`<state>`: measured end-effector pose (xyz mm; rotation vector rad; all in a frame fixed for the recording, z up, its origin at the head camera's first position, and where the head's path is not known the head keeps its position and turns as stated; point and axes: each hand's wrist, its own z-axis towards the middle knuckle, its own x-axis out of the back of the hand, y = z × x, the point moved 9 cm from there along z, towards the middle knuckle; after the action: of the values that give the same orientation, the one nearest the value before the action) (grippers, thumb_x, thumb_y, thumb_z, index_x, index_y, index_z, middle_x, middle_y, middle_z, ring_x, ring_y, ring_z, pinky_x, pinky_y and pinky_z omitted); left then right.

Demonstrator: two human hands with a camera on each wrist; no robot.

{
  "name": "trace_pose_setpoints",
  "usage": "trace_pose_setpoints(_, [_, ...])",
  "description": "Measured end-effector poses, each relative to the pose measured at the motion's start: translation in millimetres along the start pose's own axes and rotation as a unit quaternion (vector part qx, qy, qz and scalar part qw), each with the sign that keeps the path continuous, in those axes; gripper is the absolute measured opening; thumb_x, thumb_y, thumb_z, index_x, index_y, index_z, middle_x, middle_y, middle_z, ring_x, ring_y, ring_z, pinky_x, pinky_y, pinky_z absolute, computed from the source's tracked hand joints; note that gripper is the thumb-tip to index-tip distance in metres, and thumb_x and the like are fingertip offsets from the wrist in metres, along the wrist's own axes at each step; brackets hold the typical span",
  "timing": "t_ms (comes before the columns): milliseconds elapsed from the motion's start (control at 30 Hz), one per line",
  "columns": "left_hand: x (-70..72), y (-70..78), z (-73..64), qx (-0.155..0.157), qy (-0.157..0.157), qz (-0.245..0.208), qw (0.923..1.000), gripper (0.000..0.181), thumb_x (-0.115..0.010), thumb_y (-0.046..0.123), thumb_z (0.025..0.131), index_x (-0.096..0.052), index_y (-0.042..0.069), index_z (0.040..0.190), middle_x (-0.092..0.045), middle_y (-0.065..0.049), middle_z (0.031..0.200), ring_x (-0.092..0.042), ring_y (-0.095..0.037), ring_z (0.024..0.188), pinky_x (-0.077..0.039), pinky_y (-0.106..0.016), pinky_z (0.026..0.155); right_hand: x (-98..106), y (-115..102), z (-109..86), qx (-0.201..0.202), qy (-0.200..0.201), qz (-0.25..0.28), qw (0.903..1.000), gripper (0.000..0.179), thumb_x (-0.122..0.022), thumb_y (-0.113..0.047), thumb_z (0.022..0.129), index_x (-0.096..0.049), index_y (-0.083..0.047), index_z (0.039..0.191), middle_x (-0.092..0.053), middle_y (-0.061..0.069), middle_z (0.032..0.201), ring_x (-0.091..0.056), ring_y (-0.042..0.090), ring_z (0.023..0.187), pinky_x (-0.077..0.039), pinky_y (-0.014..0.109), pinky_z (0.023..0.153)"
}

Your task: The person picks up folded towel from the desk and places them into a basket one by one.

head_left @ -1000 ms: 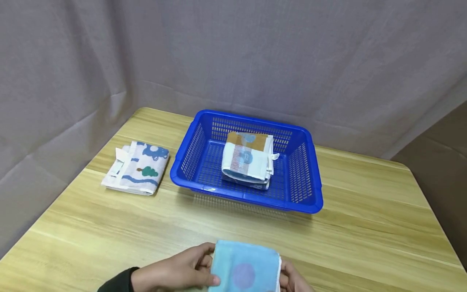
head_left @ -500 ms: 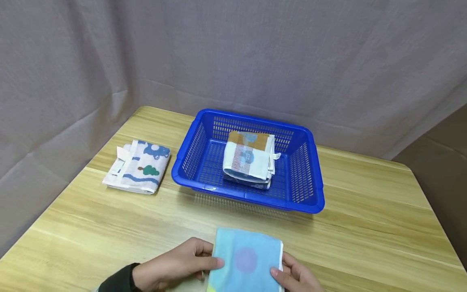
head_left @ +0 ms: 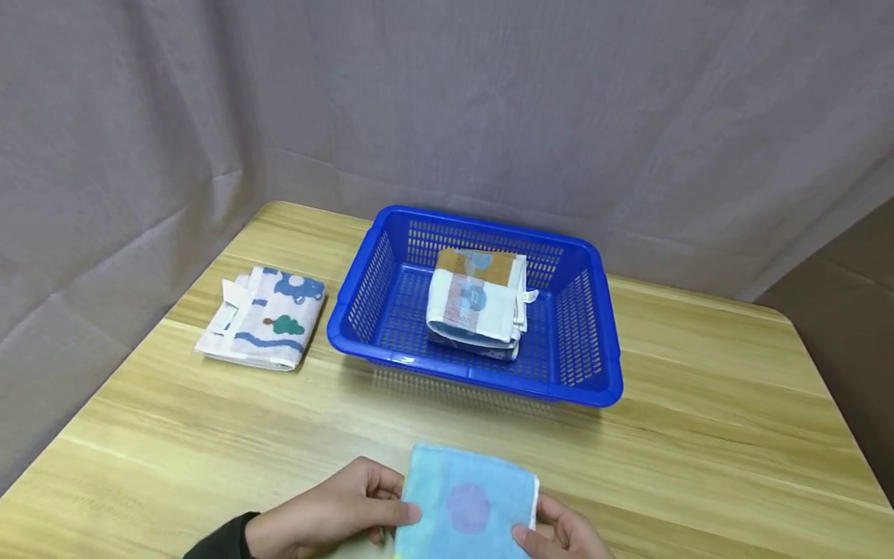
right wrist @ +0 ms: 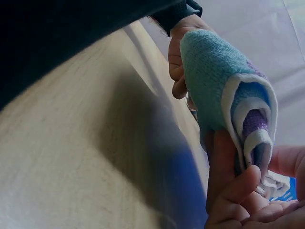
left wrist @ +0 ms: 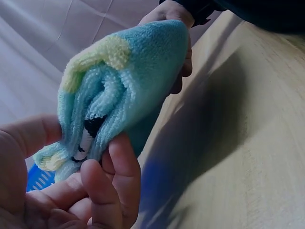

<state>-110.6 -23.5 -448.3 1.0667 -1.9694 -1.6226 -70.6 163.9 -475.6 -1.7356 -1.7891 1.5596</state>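
A folded light-blue towel (head_left: 466, 503) with a faint purple circle is held just above the near edge of the wooden table (head_left: 698, 450). My left hand (head_left: 328, 516) grips its left edge, thumb on top. My right hand (head_left: 562, 532) pinches its right edge. In the left wrist view the folded towel (left wrist: 124, 90) shows pale yellow trim, with my fingers (left wrist: 114, 191) curled under it. In the right wrist view the towel's (right wrist: 219, 90) layered end sits between thumb and fingers (right wrist: 233, 191). A blue plastic basket (head_left: 363, 330) stands beyond, holding a folded stack of towels (head_left: 477, 304).
A folded white towel with blue and green prints (head_left: 261, 318) lies on the table left of the basket. A grey cloth backdrop (head_left: 447, 101) hangs behind the table. The table's right edge drops off near a brown surface (head_left: 845, 310).
The towel and both hands have dipped slightly lower and nearer to me since half a second ago, after rising from a second ago. Basket and other towels stay put.
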Motion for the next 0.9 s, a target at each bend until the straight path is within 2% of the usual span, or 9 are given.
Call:
trace_pose_setpoints(167, [-0.4,13.0,-3.1,-0.011,0.001,0.007,0.9999,0.045,-0.065,0.018,0.085,-0.039,-0.014,0.069,-0.046,0.004,0.056,-0.040,-0.008,0.050,-0.035,-0.019,0.050,-6,-13,-5.6,0.031,-0.009,-0.026,0.9991,0.055,-0.051,-0.011,0.094,-0.023,0.009,0.137,-0.062,0.025,0.107,-0.056,0.039,0.094,-0.051,0.041,0.076])
trace_pose_setpoints(233, [-0.7,22.3,-4.1,-0.016,-0.001,0.010,0.9998,0.041,-0.065,0.019,0.085,-0.043,-0.012,0.069,-0.046,0.005,0.057,-0.039,-0.008,0.051,-0.034,-0.019,0.049,-10,-22,-8.6,0.042,-0.014,-0.031,0.9986,0.050,-0.050,-0.009,0.094,-0.028,0.004,0.137,-0.062,0.024,0.106,-0.056,0.040,0.093,-0.052,0.041,0.075])
trace_pose_setpoints(333, [-1.0,40.3,-3.5,-0.042,-0.006,0.028,0.9987,0.033,-0.064,0.019,0.085,-0.049,-0.007,0.071,-0.045,0.005,0.059,-0.036,-0.008,0.051,-0.030,-0.019,0.048,-18,-41,-12.0,0.082,-0.034,-0.051,0.9948,0.044,-0.046,-0.005,0.095,-0.032,0.002,0.136,-0.062,0.022,0.108,-0.056,0.040,0.092,-0.052,0.041,0.074])
trace_pose_setpoints(400, [-0.6,52.1,-2.1,-0.060,-0.006,0.043,0.9973,0.030,-0.063,0.018,0.086,-0.051,-0.006,0.072,-0.042,0.004,0.060,-0.034,-0.008,0.052,-0.027,-0.020,0.048,-23,-55,-14.1,0.109,-0.037,-0.080,0.9901,0.043,-0.044,-0.003,0.096,-0.031,0.001,0.137,-0.063,0.020,0.108,-0.056,0.041,0.091,-0.052,0.041,0.073])
trace_pose_setpoints(500, [2.8,68.4,1.5,-0.081,0.001,0.068,0.9944,0.031,-0.063,0.017,0.086,-0.048,-0.005,0.070,-0.040,0.004,0.059,-0.033,-0.008,0.052,-0.026,-0.021,0.048,-30,-77,-16.0,0.148,-0.047,-0.124,0.9800,0.048,-0.040,0.000,0.097,-0.020,0.007,0.140,-0.063,0.020,0.108,-0.056,0.042,0.090,-0.052,0.042,0.072])
trace_pose_setpoints(600, [10.1,83.2,5.9,-0.087,0.017,0.098,0.9913,0.028,-0.063,0.018,0.086,-0.052,-0.003,0.071,-0.042,0.003,0.061,-0.037,-0.008,0.053,-0.030,-0.020,0.049,-33,-97,-14.0,0.174,-0.025,-0.171,0.9695,0.051,-0.039,0.000,0.097,-0.011,0.015,0.138,-0.064,0.017,0.106,-0.058,0.040,0.089,-0.053,0.042,0.070])
trace_pose_setpoints(700, [18.8,97.4,11.5,-0.093,0.030,0.131,0.9866,0.023,-0.063,0.021,0.087,-0.057,0.002,0.075,-0.048,0.002,0.064,-0.044,-0.011,0.057,-0.040,-0.023,0.052,-36,-116,-9.4,0.205,-0.002,-0.212,0.9555,0.047,-0.039,0.001,0.097,-0.018,0.013,0.136,-0.065,0.017,0.105,-0.060,0.037,0.087,-0.054,0.042,0.068])
trace_pose_setpoints(800, [26.1,109.3,16.0,-0.102,0.041,0.160,0.9809,0.029,-0.063,0.022,0.087,-0.050,0.004,0.069,-0.044,0.001,0.062,-0.046,-0.015,0.058,-0.045,-0.028,0.055,-38,-132,-5.9,0.226,0.016,-0.241,0.9437,0.040,-0.040,0.000,0.097,-0.026,0.012,0.133,-0.066,0.016,0.101,-0.061,0.034,0.084,-0.054,0.041,0.066])
trace_pose_setpoints(900, [30.8,117.4,18.6,-0.108,0.048,0.173,0.9777,0.036,-0.063,0.024,0.087,-0.042,0.005,0.065,-0.040,0.000,0.062,-0.045,-0.017,0.059,-0.047,-0.031,0.057,-39,-144,-3.7,0.235,0.021,-0.251,0.9386,0.038,-0.042,-0.001,0.096,-0.030,0.012,0.130,-0.066,0.016,0.100,-0.062,0.034,0.083,-0.054,0.041,0.065])
